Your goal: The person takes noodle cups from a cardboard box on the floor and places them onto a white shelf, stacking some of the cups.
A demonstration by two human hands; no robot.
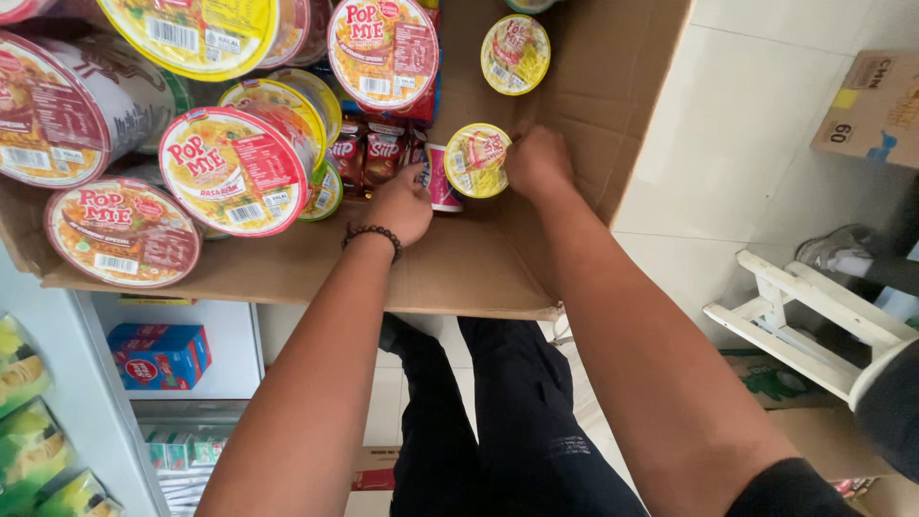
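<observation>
Both my hands reach into an open cardboard box (459, 273) full of instant noodle cups. My right hand (538, 163) grips a small cup with a yellow lid (476, 160) lying on its side. My left hand (402, 203), with a dark bead bracelet on the wrist, is closed around a pink and white cup (442, 182) right beside it. A second small yellow-lidded cup (515, 54) lies farther back in the box. Large red-lidded cups (235, 170) are stacked at the left, and red snack packets (369, 153) lie behind my left hand.
A white shelf unit at lower left holds a blue and red carton (161, 354) and green packets (29, 440). A white wooden stool (804, 321) stands on the tiled floor at right. Another cardboard box (869, 105) sits at the upper right. A person's shoe (838, 247) shows near the stool.
</observation>
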